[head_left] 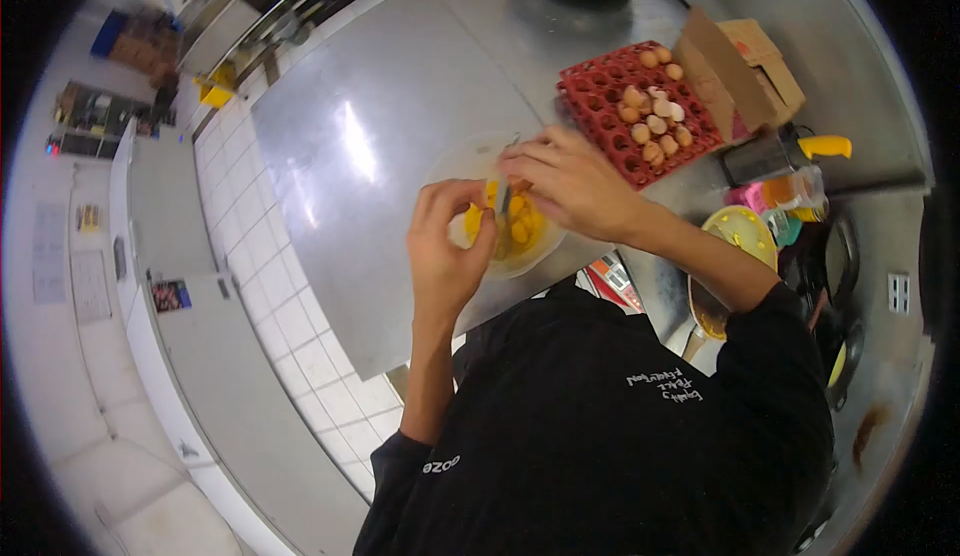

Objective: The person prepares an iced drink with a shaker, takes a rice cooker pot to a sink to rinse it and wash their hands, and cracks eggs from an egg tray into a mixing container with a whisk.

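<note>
A clear bowl (530, 262) holding several yellow egg yolks (520, 231) sits on the steel table under both hands. My right hand (578, 184) is closed over the bowl's far right side. A narrow grey metal utensil, knife-like in shape (503, 202), points down from its fingers towards the yolks. My left hand (450, 231) is curled at the bowl's left side, thumb and fingers near each other. Whatever lies between them is too small and blurred to name. A brownish patch under the right fingers may be eggshell.
Right of the bowl, a red egg tray (640, 161) carries several brown eggs and shells beside an open cardboard box (735, 81). A yellow-rimmed pan (740, 226) and a yellow-handled container (765, 156) stand nearer the right wall. The steel table (390, 126) extends left to a tiled floor.
</note>
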